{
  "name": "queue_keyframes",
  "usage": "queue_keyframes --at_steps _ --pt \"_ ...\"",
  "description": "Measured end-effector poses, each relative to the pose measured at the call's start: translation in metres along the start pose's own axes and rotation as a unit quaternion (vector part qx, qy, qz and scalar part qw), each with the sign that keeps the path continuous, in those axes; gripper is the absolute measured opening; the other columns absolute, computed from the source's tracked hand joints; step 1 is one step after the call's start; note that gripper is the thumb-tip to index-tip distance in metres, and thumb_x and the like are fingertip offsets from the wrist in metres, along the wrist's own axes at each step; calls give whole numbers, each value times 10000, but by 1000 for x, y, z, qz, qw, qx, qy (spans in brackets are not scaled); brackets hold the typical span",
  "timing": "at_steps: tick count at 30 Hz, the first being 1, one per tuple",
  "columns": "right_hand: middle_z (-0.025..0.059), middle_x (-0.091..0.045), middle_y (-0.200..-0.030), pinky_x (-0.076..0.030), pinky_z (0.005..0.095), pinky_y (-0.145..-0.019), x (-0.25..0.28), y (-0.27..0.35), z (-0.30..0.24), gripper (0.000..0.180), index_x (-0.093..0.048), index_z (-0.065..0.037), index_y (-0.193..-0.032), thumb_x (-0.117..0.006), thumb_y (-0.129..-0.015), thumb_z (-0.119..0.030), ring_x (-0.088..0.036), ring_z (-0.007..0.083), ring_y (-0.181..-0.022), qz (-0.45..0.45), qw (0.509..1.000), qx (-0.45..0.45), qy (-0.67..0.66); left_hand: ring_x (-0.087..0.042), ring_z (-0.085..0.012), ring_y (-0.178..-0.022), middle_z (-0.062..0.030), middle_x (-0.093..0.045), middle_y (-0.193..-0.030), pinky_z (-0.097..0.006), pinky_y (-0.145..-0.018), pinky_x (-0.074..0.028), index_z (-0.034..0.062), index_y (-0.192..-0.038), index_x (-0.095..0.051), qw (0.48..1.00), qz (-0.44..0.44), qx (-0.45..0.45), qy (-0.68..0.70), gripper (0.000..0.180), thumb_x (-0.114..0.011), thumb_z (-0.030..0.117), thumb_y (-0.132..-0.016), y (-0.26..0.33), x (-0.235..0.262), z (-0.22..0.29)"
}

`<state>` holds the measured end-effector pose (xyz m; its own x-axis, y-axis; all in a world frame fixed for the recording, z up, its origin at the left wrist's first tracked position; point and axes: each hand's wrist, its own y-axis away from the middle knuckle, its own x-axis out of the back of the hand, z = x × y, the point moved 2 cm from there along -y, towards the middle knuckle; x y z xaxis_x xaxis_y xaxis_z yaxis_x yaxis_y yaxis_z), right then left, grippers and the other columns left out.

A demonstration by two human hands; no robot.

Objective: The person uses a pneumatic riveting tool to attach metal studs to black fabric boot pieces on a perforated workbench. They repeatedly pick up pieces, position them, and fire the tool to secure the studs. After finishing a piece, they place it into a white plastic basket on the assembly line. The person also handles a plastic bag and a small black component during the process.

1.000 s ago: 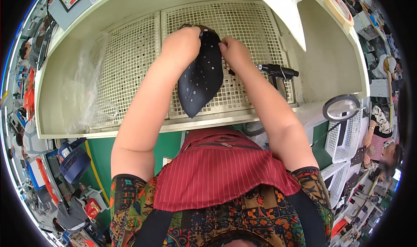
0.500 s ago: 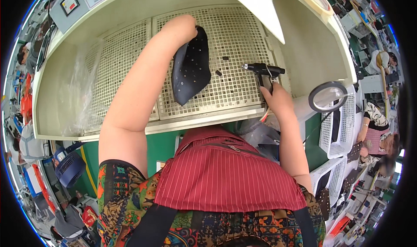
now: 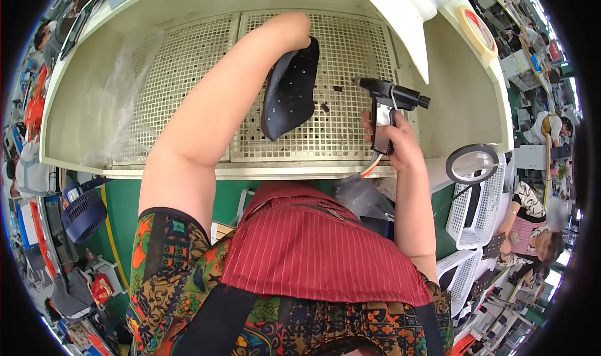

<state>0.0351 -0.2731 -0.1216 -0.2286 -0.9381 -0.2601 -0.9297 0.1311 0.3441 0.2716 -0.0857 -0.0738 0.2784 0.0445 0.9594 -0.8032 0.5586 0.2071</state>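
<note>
My left hand (image 3: 298, 31) is closed on the top edge of a black sheet piece (image 3: 291, 96), dotted with small pale spots. Its fingers are mostly hidden behind the wrist. The piece hangs slightly folded over the grated floor of a pale box. My right hand (image 3: 402, 138) grips the handle of a black pistol-shaped air gun (image 3: 383, 102) with a silver plate. The gun's nozzle points left toward the dotted piece, apart from it. A pale and orange hose (image 3: 370, 168) runs down from the handle.
Two small black bits (image 3: 337, 88) lie on the grate (image 3: 188, 93). Clear plastic film (image 3: 119, 118) hangs at the box's left. A white funnel-shaped hood (image 3: 400, 18) juts in above. A tape roll (image 3: 479, 31) sits on the right rim, near a black ring (image 3: 472, 164) and white baskets (image 3: 479, 202).
The air gun has turned upright in my right hand, its handle and silver plate now showing. The view has shifted, and the dotted piece appears slightly more folded.
</note>
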Motion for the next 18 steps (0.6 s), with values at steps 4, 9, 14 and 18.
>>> queue_keyframes --at_steps 4,9,14,18 --pt "124 -625 -1084 -494 323 -798 -27 4 -25 479 -434 -4 -1245 -533 -777 -31 -622 220 -954 -22 972 35 230 -651 -306 -882 -162 -678 -952 -399 -803 -509 84 -1026 -695 1000 -5 -12 7 292 -594 153 -761 7 7 -5" --pt "226 -635 -861 -492 401 -723 -74 -8 -37 435 -511 2 -1151 -650 -813 -233 -624 368 -805 29 853 158 496 -647 -311 -878 -165 -678 -938 -399 -800 -507 83 -1021 -695 999 0 -47 -10 297 -594 167 -755 2 8 -10" --pt "208 -632 -845 -476 453 -686 -79 -10 -33 367 -533 -13 -1109 -632 -826 -226 -612 388 -789 23 811 199 549 -646 -315 -862 -160 -679 -931 -404 -788 -508 72 -997 -698 998 -6 -60 -32 295 -597 185 -744 -2 7 -6" --pt "212 -630 -863 -477 457 -679 -76 -4 -36 380 -520 -9 -1108 -643 -802 -197 -611 390 -782 -15 793 175 583 -650 -317 -840 -164 -678 -917 -416 -771 -511 70 -974 -704 999 14 -41 -8 271 -610 175 -742 -3 5 -6"
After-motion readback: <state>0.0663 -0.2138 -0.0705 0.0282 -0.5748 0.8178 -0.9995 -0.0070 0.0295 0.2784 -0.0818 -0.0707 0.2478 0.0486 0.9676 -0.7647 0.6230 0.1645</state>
